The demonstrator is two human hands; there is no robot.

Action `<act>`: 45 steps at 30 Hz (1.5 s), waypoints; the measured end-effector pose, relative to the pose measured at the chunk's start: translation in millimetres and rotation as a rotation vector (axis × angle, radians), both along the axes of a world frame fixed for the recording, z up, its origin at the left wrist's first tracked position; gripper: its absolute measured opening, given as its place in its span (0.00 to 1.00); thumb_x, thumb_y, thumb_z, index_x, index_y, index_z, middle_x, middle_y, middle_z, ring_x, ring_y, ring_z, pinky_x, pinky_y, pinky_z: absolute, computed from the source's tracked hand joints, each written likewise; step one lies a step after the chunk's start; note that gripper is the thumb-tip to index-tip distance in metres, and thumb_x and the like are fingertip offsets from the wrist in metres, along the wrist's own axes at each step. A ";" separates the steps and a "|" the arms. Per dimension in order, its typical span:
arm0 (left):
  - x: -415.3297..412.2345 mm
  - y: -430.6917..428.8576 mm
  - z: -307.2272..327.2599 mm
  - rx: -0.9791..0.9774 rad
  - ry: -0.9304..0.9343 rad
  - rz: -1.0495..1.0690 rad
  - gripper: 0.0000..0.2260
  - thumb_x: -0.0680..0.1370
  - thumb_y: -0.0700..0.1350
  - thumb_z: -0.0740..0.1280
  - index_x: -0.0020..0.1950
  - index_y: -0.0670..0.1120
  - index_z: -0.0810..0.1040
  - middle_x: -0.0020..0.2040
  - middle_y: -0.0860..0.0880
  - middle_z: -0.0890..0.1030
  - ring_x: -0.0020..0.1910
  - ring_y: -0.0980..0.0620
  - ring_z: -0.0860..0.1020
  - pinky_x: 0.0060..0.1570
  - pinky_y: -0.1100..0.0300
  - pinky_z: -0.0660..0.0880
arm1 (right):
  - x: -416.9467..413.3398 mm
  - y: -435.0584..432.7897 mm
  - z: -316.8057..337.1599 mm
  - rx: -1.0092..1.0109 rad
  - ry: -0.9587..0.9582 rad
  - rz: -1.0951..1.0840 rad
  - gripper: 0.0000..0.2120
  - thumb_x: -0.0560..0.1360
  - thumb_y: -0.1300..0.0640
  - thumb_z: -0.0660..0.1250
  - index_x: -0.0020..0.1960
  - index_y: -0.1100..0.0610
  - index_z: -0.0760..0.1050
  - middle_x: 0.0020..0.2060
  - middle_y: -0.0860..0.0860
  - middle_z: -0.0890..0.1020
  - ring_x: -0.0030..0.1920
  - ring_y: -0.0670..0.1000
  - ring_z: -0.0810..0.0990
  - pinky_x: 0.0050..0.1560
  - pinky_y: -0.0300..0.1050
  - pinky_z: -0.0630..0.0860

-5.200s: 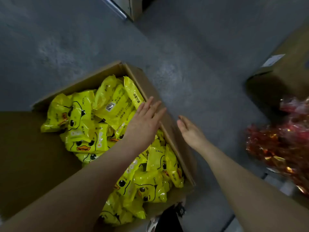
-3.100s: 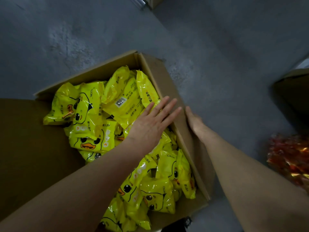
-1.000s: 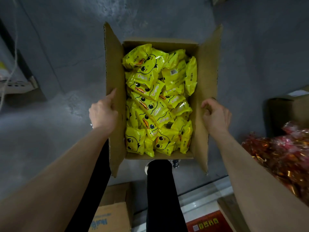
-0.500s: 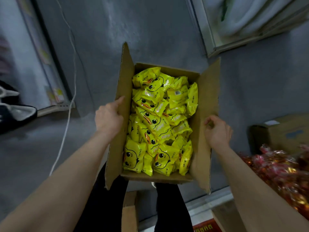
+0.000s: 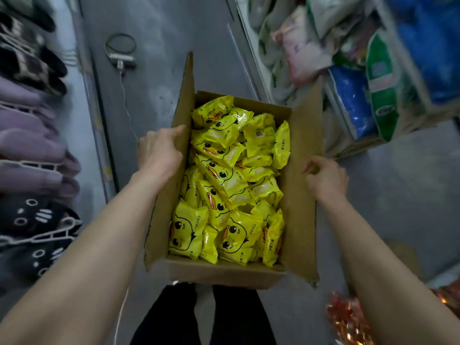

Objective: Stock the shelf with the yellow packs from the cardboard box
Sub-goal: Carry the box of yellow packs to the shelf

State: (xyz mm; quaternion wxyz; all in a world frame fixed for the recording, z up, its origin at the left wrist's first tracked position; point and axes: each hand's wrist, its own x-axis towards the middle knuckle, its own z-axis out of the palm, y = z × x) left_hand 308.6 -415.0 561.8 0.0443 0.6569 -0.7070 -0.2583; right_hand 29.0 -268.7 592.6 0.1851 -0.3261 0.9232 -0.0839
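None of the yellow packs [image 5: 224, 185] looks shelved yet: they fill the cardboard box [image 5: 224, 275], held above the floor. The left hand [image 5: 159, 150] grips its left flap and the right hand [image 5: 326, 178] curls on the right flap. The blurred shelf [image 5: 249, 49] alongside may be the target; all stocking remains.

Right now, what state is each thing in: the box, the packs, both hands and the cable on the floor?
cardboard box: open, side flaps standing up, held at both sides.
yellow packs: inside the box, loosely piled, filling it.
left hand: grips the box's left flap.
right hand: fingers curled against the right flap.
cable: coiled on the floor beyond the box.
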 end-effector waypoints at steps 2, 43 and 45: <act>-6.3 -38.5 13.0 -0.039 -0.002 0.035 0.34 0.71 0.30 0.61 0.70 0.61 0.71 0.63 0.40 0.78 0.62 0.35 0.74 0.64 0.46 0.72 | -9.5 -42.6 9.6 -0.029 -0.018 0.030 0.12 0.71 0.64 0.63 0.40 0.47 0.76 0.52 0.56 0.82 0.58 0.63 0.75 0.57 0.48 0.69; -132.7 -950.7 49.5 -0.023 -0.114 0.284 0.31 0.74 0.31 0.62 0.72 0.58 0.70 0.66 0.39 0.76 0.64 0.35 0.73 0.63 0.47 0.71 | -171.3 -1046.5 28.3 -0.065 -0.125 0.277 0.24 0.73 0.65 0.64 0.58 0.38 0.79 0.65 0.53 0.78 0.58 0.55 0.78 0.58 0.54 0.78; -140.2 -1006.1 45.0 -0.024 -0.096 0.276 0.32 0.74 0.31 0.62 0.72 0.59 0.70 0.66 0.39 0.76 0.63 0.35 0.73 0.62 0.47 0.72 | -179.2 -1100.2 32.2 -0.064 -0.094 0.278 0.25 0.72 0.65 0.64 0.60 0.39 0.79 0.64 0.52 0.79 0.59 0.55 0.78 0.60 0.53 0.77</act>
